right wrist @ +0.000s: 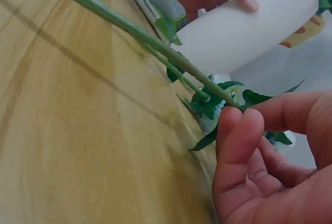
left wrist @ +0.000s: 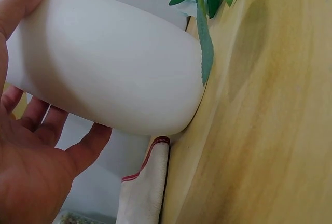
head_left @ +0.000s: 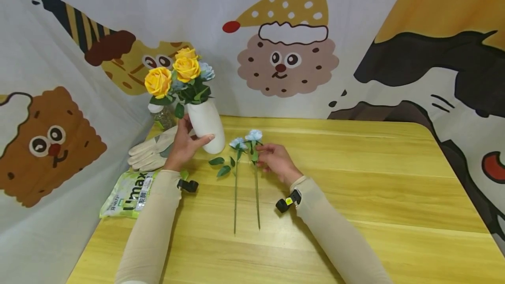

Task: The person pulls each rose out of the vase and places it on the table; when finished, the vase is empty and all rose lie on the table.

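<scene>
Head view: the left hand (head_left: 185,146) grasps a smooth white tapered vase (head_left: 207,124), holding yellow roses (head_left: 187,69), at the back left of the yellow wood-grain table (head_left: 355,179). The right hand (head_left: 278,161) pinches a green-stemmed pale-blue flower (head_left: 254,135) just below its bloom; a second leafy pale-blue flower (head_left: 238,143) lies just beside it, to the left.

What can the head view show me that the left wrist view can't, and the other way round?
Only the head view shows the right hand with its grip at a flower stem, the green Umax bag and the polka-dot hat printed on the backdrop.

Only the left wrist view shows red edging on the pale glove.

Both share that glove, the white vase, the left hand holding it, green leaves and the wooden table.
</scene>
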`<state>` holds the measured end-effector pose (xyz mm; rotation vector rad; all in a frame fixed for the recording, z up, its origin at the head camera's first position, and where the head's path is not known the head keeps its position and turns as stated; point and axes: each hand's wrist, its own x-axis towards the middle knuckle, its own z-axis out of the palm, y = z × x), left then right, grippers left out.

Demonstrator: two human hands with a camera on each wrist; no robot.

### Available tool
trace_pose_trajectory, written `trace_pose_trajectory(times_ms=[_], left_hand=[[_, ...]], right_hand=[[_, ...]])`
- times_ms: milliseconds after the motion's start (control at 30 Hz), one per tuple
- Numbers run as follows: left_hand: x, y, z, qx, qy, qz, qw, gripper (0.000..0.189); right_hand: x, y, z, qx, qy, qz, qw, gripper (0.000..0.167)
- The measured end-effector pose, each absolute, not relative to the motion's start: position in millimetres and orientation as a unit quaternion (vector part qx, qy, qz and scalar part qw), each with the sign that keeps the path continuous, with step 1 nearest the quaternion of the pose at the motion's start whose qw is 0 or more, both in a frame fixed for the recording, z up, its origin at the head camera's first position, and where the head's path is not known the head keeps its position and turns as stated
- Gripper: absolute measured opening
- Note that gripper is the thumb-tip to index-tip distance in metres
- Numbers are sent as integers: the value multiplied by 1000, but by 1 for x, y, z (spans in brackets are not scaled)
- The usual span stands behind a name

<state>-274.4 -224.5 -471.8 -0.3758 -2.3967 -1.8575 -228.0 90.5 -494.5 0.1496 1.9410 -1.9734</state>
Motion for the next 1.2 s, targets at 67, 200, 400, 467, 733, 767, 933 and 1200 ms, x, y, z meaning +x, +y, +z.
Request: trace_pose_trajectory(times_ms=[67, 200, 400, 467, 733, 767, 933, 1200], left_hand=[[-275, -224, -472, -124, -782, -609, 43, 87], [-275, -224, -472, -124, -781, -610, 45, 87], [-276, -224, -472, -123, -783, -609, 46, 89], [-276, -224, -473, -122, -782, -609, 44, 89], [-276, -225, -473, -120, -784, -607, 45, 88], [-276, -225, -473, -120, -786, -605, 46, 88], [-276, -225, -475, -118, -787, -605, 42, 89], [-276, -225, -475, -118, -788, -603, 44, 90]], right_hand=[[-229, 89, -497, 57, 689, -697, 189, 40], [-230, 87, -500, 61, 696, -690, 189, 36], [-231, 85, -501, 48, 719, -669, 182, 32], [-230, 85, -501, 44, 723, -665, 182, 32], [-230, 88, -500, 41, 727, -662, 178, 31], [-230, 89, -499, 39, 729, -661, 176, 31], [-228, 92, -493, 28, 738, -656, 159, 31], [-227, 93, -474, 2, 749, -650, 129, 32]])
